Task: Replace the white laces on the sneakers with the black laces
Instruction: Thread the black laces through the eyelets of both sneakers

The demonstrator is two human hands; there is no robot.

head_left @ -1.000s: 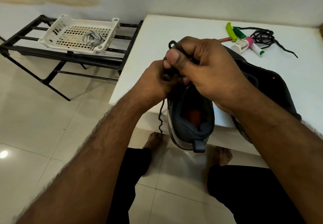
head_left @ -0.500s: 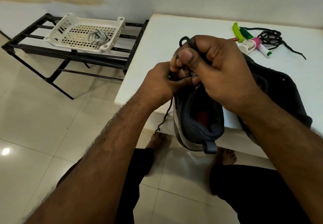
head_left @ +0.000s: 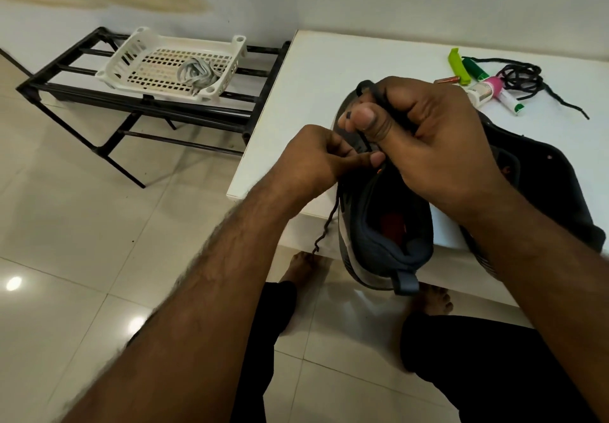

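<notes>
A dark grey sneaker (head_left: pixel 385 234) with a red insole hangs over the front edge of the white table (head_left: pixel 346 69), heel toward me. My right hand (head_left: pixel 428 139) grips a black lace (head_left: pixel 369 88) above the tongue, thumb pressed on it. At the left eyelets my left hand (head_left: pixel 324 155) pinches the same lace, whose loose end (head_left: pixel 326 224) dangles below. A second dark sneaker (head_left: pixel 543 172) lies behind my right wrist. A spare black lace (head_left: pixel 524 78) is coiled at the table's far right. White laces (head_left: pixel 194 73) lie in a white basket (head_left: pixel 138 50).
The basket sits on a black metal rack (head_left: pixel 99 99) left of the table. A green clip (head_left: pixel 456 66), a small battery (head_left: pixel 446 80) and small tubes (head_left: pixel 484 89) lie near the spare lace. My bare feet (head_left: pixel 304 264) rest on the tiled floor under the table.
The camera view has shifted a little, so the scene sits further right. My right thumb has slid along the lace; both hands stay at the sneaker's eyelets.
</notes>
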